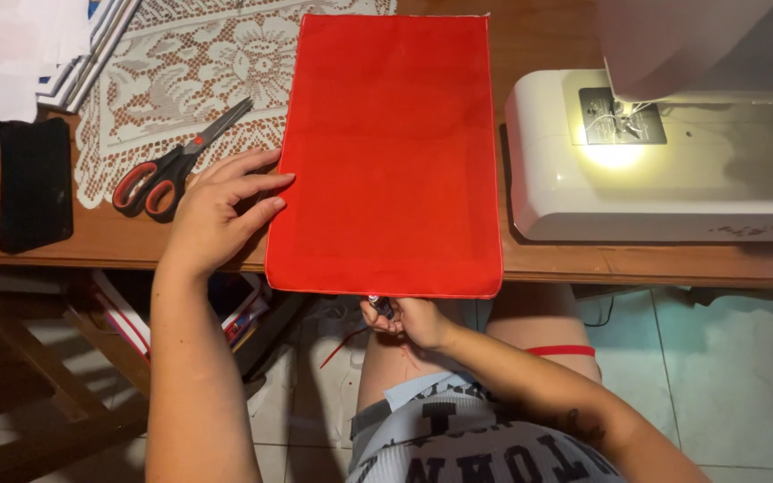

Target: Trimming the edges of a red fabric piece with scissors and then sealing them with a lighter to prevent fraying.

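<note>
Counted on the wooden table point(583, 261): one flat rectangular piece of red fabric point(386, 152); one pair of scissors with red-and-black handles point(172, 165); one white lace doily point(190, 72); one white sewing machine point(664, 152), its lamp lit; one black rectangular case point(35, 183); one stack of white papers point(38, 45), sheets not countable. One loose red thread point(342, 344) is noted below the table edge. Two bare hands are recorded: one left hand point(216, 210), one right hand point(409, 320).

Dim, warm room; the sewing machine point(664, 152) lamp glares, floor lies shadowed.
</note>
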